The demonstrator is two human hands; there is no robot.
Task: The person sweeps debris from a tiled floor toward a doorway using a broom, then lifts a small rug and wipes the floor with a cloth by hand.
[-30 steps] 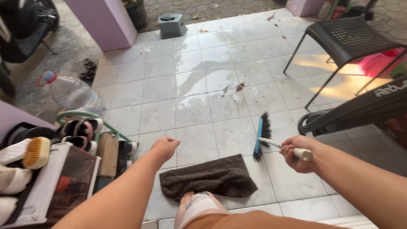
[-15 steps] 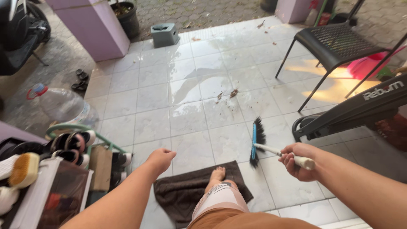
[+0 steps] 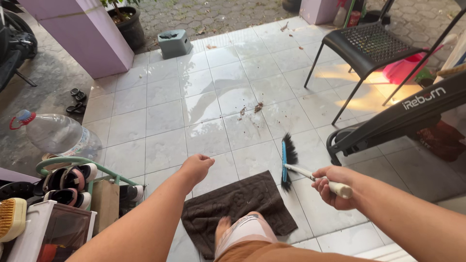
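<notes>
Mid-sweep: right hand (image 3: pixel 335 187) clamped round the brush (image 3: pixel 290 160) handle, bristles on wet tiles centre-right. Left hand (image 3: pixel 196 167) loosely fisted, holding nothing. Probably needs reaching toward debris (image 3: pixel 255 107) upper centre.

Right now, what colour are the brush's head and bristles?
Blue head, black bristles on the brush, seen in the head view.

One broom (image 3: pixel 289 162) here, one brown mat (image 3: pixel 238 206), one black chair (image 3: pixel 369 46). One big water jug (image 3: pixel 56 136), one grey stool (image 3: pixel 174 42), one potted plant (image 3: pixel 127 24). Two sandals (image 3: pixel 75 100) lie together, one scrub brush (image 3: pixel 12 218), and two hands (image 3: pixel 196 167).
</notes>
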